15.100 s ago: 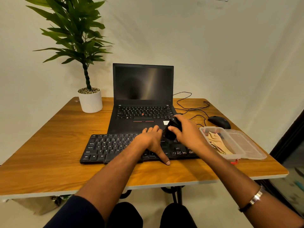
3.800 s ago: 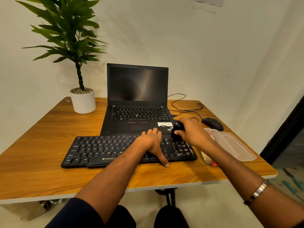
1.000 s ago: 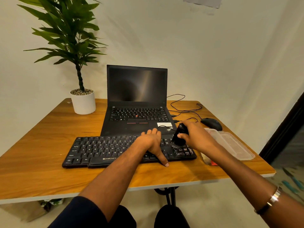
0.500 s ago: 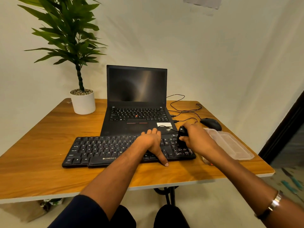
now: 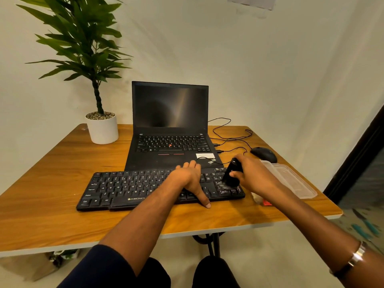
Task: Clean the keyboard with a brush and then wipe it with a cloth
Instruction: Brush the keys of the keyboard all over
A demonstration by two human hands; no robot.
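Note:
A black keyboard (image 5: 133,189) lies across the wooden table (image 5: 52,167) in front of the laptop. My left hand (image 5: 188,178) rests flat on its right-middle keys, thumb down over the front edge onto the table. My right hand (image 5: 252,176) grips a black brush (image 5: 231,175), bristles down on the number-pad keys at the keyboard's right end. The cloth is hidden behind my right forearm.
An open black laptop (image 5: 170,125) stands behind the keyboard. A potted plant (image 5: 101,129) sits back left. A black mouse (image 5: 264,153) and its cables (image 5: 230,138) lie back right. A clear plastic container (image 5: 291,179) sits at the table's right edge.
Over the last second my right hand has shifted the brush slightly across the right end of the keyboard. My left hand has stayed in place.

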